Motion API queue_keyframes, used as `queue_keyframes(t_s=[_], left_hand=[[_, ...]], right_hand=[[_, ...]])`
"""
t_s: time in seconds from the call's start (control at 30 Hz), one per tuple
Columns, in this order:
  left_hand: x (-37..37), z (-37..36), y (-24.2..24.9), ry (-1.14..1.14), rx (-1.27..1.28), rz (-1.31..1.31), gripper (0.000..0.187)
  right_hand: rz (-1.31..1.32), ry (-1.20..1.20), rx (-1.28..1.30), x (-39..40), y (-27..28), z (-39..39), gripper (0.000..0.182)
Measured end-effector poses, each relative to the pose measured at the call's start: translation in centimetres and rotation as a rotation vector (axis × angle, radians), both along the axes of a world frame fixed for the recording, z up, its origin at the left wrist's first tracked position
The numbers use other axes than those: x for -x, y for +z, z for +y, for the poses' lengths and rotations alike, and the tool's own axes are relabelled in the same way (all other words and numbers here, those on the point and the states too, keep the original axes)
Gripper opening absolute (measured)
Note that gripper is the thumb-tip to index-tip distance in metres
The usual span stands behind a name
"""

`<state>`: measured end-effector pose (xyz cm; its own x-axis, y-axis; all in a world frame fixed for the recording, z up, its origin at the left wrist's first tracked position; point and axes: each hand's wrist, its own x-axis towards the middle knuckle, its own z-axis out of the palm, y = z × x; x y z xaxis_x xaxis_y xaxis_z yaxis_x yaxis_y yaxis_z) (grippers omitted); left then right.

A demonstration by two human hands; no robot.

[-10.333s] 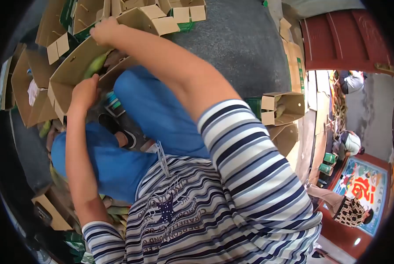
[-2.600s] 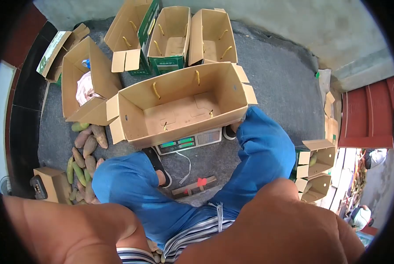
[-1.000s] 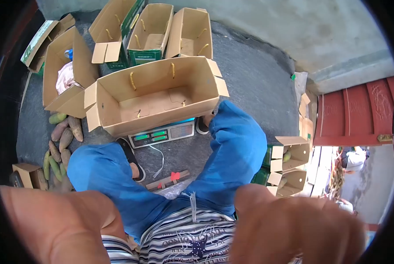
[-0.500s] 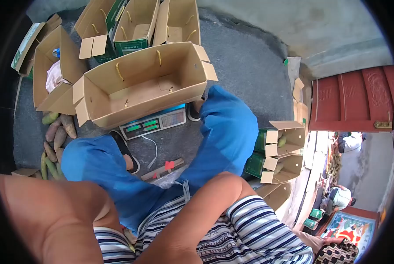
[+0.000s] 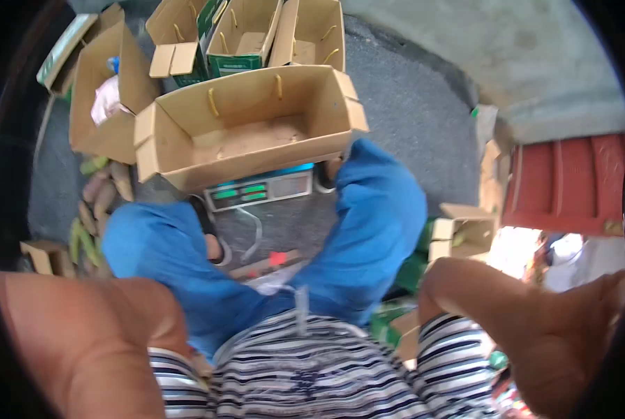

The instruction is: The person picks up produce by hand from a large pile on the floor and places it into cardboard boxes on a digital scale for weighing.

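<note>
My left hand [image 5: 68, 349] is raised close to the camera at the lower left; skin and forearm fill that corner, and its fingers do not show. On the right, my right hand [image 5: 570, 342] is also lifted near the camera, blurred, with its fingers hidden. Neither hand visibly touches an object. In front of my legs an open cardboard box [image 5: 249, 136] with yellow rope handles rests on a digital scale [image 5: 288, 186] with lit green displays. Nothing shows inside the box.
Open cartons [image 5: 246, 35] stand behind the box, and another carton [image 5: 134, 84] at left holds pink cloth. Brownish tubers [image 5: 103, 199] and long green vegetables [image 5: 83, 241] lie on the floor at left. Further cartons [image 5: 476, 241] and a red door [image 5: 570, 185] are at right.
My right arm has swung from across my body up to the right, near the camera. The view has shifted, so the boxes and scale appear further right. My left arm stays raised.
</note>
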<state>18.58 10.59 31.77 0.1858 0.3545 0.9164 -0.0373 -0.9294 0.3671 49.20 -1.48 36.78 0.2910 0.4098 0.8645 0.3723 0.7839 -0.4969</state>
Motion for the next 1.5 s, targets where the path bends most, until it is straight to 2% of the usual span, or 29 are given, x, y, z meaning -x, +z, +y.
queue_keyframes(t_s=[0.13, 0.53, 0.7, 0.77, 0.83, 0.93, 1.0, 1.07, 1.13, 1.17, 1.23, 1.3, 1.37, 1.47, 1.5], left_hand=[[0.4, -0.5, -0.5, 0.054, -0.021, -0.036, 0.040], [-0.1, -0.3, 0.0, 0.125, -0.019, 0.082, 0.041], [-0.9, 1.2, 0.4, 0.226, 0.031, 0.210, 0.041], [-1.7, 2.3, -0.2, 0.315, 0.047, 0.365, 0.041], [-3.6, 3.4, -2.4, 0.379, 0.075, 0.686, 0.041], [-4.2, 3.3, -9.0, 0.383, 0.167, 1.131, 0.041], [-4.1, 3.5, -12.1, 0.346, 0.344, 1.424, 0.051], [-4.1, 3.6, -13.9, 0.316, 0.398, 1.493, 0.047], [-4.3, 3.1, -13.9, 0.282, 0.404, 1.426, 0.040], [-4.4, 2.9, -13.5, 0.253, 0.376, 1.360, 0.037], [-4.7, 2.3, -13.0, 0.263, 0.301, 1.163, 0.031], [-5.1, 1.3, -12.6, 0.289, 0.235, 0.921, 0.026], [-4.9, 0.2, -12.1, 0.273, 0.165, 0.703, 0.023], [-3.0, -1.5, -11.0, 0.294, 0.040, 0.513, 0.029], [-1.8, -1.9, -10.7, 0.315, 0.085, 0.459, 0.031]], right_hand=[[-0.042, -0.019, -0.029, -1.0, -0.7, -0.4, 0.012], [0.002, -0.109, -0.043, -2.9, -2.4, -0.4, 0.017], [-0.031, -0.109, -0.015, -3.0, -2.2, 1.3, 0.019], [-0.047, -0.101, -0.029, -2.8, -2.4, 2.4, 0.019], [-0.074, -0.124, -0.039, -2.7, -2.7, 4.1, 0.020], [-0.114, -0.153, -0.046, -2.3, -3.4, 7.7, 0.021], [-0.141, -0.182, -0.027, -2.1, -4.7, 10.4, 0.022], [-0.190, -0.211, 0.079, -1.2, -6.8, 13.6, 0.023], [-0.288, -0.177, 0.298, 1.1, -9.7, 16.5, 0.024], [-0.334, -0.050, 0.495, 3.2, -10.7, 16.9, 0.025], [-0.786, -0.023, 0.818, 4.4, -12.9, 17.1, 0.025], [-1.099, 0.104, 0.804, 5.0, -15.5, 17.3, 0.031], [-1.245, 0.150, 0.790, 4.6, -18.2, 17.5, 0.036], [-1.370, 0.197, 0.853, 4.3, -21.5, 17.7, 0.041], [-1.400, 0.206, 0.885, 4.4, -22.1, 17.8, 0.042]])
